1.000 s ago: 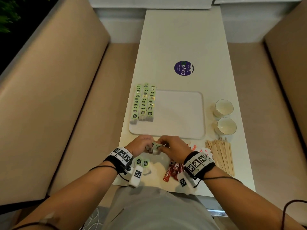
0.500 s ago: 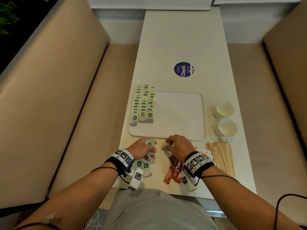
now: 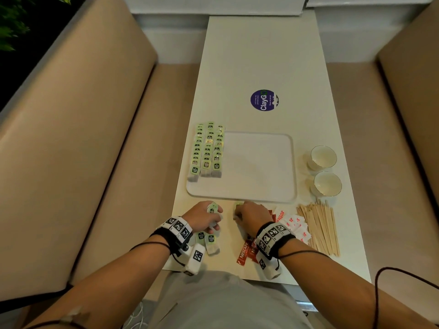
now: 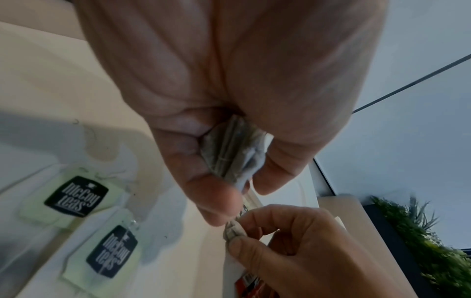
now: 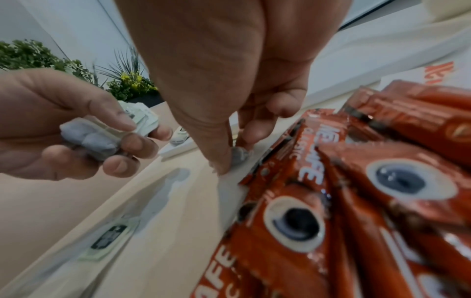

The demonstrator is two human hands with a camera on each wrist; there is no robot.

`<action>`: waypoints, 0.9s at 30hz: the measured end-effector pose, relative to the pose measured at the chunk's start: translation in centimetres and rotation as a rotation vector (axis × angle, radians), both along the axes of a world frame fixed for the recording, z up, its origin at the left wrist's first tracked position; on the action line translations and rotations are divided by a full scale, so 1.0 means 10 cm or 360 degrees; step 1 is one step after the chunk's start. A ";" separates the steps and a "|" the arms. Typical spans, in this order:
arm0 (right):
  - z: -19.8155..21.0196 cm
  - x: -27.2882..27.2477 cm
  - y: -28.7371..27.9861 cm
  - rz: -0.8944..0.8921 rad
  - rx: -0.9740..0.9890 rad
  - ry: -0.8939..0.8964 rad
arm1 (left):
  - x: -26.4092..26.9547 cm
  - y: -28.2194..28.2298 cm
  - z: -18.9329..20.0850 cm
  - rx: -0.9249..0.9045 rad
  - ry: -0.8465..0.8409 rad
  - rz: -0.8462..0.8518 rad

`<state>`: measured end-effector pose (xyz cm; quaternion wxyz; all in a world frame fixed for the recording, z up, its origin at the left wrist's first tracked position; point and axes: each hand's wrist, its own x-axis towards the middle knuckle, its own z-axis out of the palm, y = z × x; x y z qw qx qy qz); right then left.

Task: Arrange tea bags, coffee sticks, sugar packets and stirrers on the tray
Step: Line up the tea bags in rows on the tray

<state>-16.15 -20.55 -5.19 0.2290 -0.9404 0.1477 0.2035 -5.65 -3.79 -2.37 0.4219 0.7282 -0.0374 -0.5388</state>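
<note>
A: Head view first. Where is everything?

B: The tray (image 3: pixel 259 167) sits mid-bench, with 3 rows of tea bags (image 3: pixel 207 150) along its 9 o'clock edge. Both hands work just off its 6 o'clock rim. The left hand (image 3: pixel 202 218) has its fingers curled round a small bundle of tea bags (image 3: pixel 212 208). The right hand (image 3: pixel 251 219) is bent down on one more bag (image 3: pixel 238 206) on the bench (image 3: pixel 259 55). 2 loose tea bags (image 3: pixel 206 239) lie at 6 o'clock of the left hand; coffee sticks (image 3: pixel 245 254), sugar packets (image 3: pixel 293 223) and stirrers (image 3: pixel 319 227) run off toward 3 o'clock.

A: Left wrist view?

B: The left fingers (image 4: pixel 216 193) are closed tight on the folded bundle (image 4: pixel 233 149). The right hand's fingers (image 4: pixel 267 219) pinch a bag at 5 o'clock, almost touching.

A: Right wrist view?

B: The right thumb and fingers (image 5: pixel 219 153) nip a grey bag (image 5: pixel 239 155) flat on the bench, hard against the coffee sticks at 3 o'clock. The left hand's bundle waits at 9 o'clock.

A: So the next move?

B: I'd judge the pinched bag goes toward 9 o'clock into the bundle, the right hand being the nearer. The tray rows then lie toward 11 o'clock, long axis running 12 to 6.
</note>
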 end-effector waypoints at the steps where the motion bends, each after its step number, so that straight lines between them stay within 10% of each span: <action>1: 0.00 0.00 0.00 0.0008 0.0016 -0.0007 | 0.00 0.00 -0.01 0.0002 -0.0007 -0.0007; 27: 0.27 0.48 0.19 -0.0471 0.0702 -0.0499 | 0.53 0.20 0.21 -0.0163 -0.0509 0.0117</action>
